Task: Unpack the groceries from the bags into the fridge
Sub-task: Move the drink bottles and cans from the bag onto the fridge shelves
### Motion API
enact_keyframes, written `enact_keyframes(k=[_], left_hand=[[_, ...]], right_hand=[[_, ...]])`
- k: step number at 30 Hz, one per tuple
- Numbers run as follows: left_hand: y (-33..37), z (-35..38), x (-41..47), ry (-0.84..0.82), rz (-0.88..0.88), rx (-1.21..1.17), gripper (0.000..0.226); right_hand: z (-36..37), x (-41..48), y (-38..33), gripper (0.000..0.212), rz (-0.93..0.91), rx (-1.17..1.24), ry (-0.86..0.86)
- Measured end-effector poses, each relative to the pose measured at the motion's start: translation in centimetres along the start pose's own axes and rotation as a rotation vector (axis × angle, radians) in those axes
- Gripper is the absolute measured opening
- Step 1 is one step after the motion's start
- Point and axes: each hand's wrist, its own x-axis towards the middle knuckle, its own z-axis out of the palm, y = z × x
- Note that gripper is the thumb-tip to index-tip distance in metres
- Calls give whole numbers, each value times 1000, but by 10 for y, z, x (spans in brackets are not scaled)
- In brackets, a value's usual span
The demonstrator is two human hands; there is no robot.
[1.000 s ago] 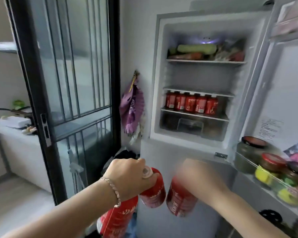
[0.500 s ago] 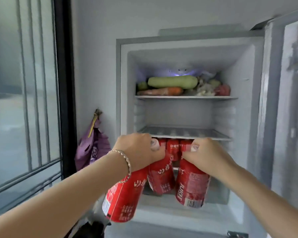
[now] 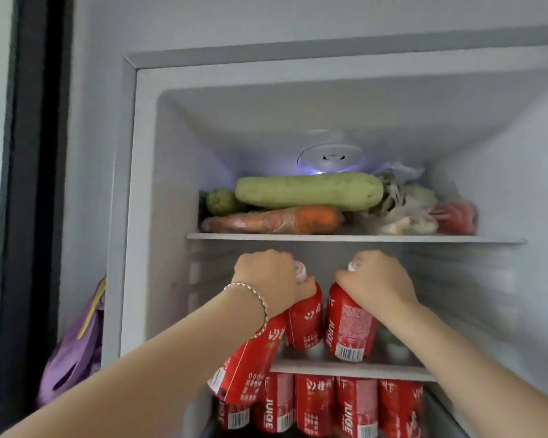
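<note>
The open fridge (image 3: 146, 216) fills the view. My left hand (image 3: 266, 279) grips the tops of two red juice bottles: one (image 3: 304, 317) hangs over the middle shelf (image 3: 345, 368), the other (image 3: 247, 365) tilts down and left in front of the shelf edge. My right hand (image 3: 377, 279) grips the neck of a third red juice bottle (image 3: 348, 327), held just above the middle shelf. A row of several red juice bottles (image 3: 355, 406) stands on the shelf below.
The top shelf (image 3: 355, 238) carries a long pale green gourd (image 3: 307, 191), a wrapped carrot (image 3: 276, 221), a small green fruit (image 3: 219, 202) and bagged vegetables (image 3: 424, 213). A purple bag (image 3: 73, 358) hangs on the wall left of the fridge. A dark door frame (image 3: 32, 184) stands far left.
Both hands have risen and moved forward with their bottles, from below the fridge compartment up into the middle shelf space. The view has closed in on the fridge.
</note>
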Motion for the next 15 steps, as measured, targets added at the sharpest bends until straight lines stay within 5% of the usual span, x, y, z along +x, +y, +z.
enact_keyframes(k=[9, 12, 15], left_hand=[[-8, 24, 38, -91, 20, -66, 50], [-15, 27, 39, -78, 13, -100, 50], [-15, 29, 41, -51, 19, -116, 44]], right_hand=[[44, 42, 15, 26, 8, 106, -58], [47, 22, 20, 58, -166, 144, -16], [44, 1, 12, 81, -522, -43, -184]])
